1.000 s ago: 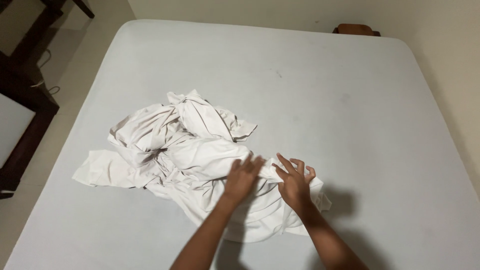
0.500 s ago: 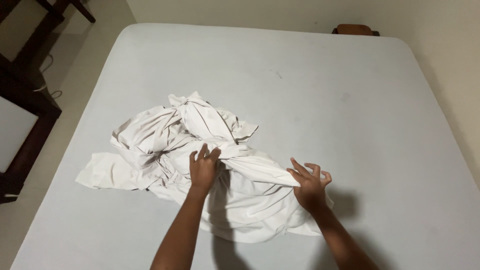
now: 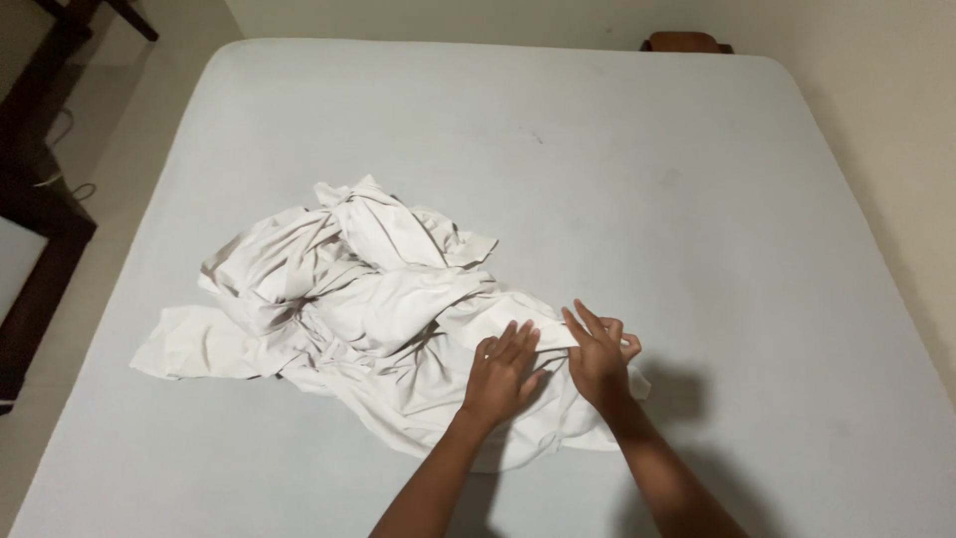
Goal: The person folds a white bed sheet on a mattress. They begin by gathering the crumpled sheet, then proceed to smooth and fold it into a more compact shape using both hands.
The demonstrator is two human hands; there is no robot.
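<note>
Our left hand (image 3: 501, 374) has slid back beside our right hand (image 3: 597, 359) at the sheet's (image 3: 378, 319) near-right edge; left lies flat, released, right pinches the sheet's edge

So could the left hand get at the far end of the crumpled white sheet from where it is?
Probably yes. The left hand lies flat on the near part of the white sheet, and nothing stands on the mattress between it and the far folds; it would need a stretch forward.
</note>
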